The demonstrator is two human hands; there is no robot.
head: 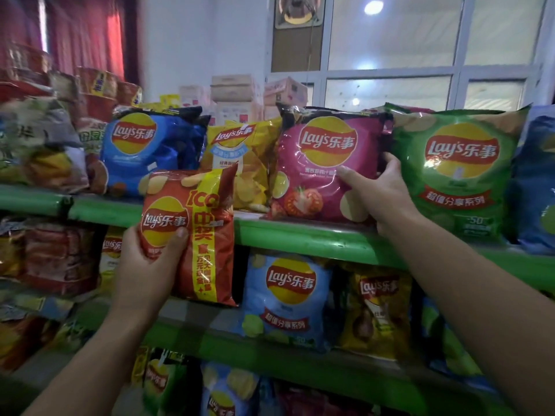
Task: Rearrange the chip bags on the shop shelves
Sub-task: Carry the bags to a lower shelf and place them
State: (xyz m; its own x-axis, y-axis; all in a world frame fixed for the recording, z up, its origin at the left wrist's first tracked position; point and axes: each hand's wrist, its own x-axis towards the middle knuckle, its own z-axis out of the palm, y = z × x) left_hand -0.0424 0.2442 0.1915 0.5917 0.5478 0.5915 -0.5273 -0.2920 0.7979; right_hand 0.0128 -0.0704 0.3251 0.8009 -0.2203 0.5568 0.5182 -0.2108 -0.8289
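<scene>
A person faces green shop shelves packed with chip bags. The left grip (pixel 144 265) holds a red bag (pixel 210 250) by its lower left side, thumb pressed across the front. The bag hangs upright in the air in front of the top shelf (pixel 300 235) edge, overlapping the blue bag (pixel 141 148) and yellow bag (pixel 240 157) standing behind it. The right grip (pixel 381 196) clasps the right edge of a pink bag (pixel 318 163), thumb on the front, fingers tucked behind. The pink bag stands on the top shelf between the yellow bag and a green bag (pixel 459 172), touching both. Below sits a light blue bag (pixel 288 295).
</scene>
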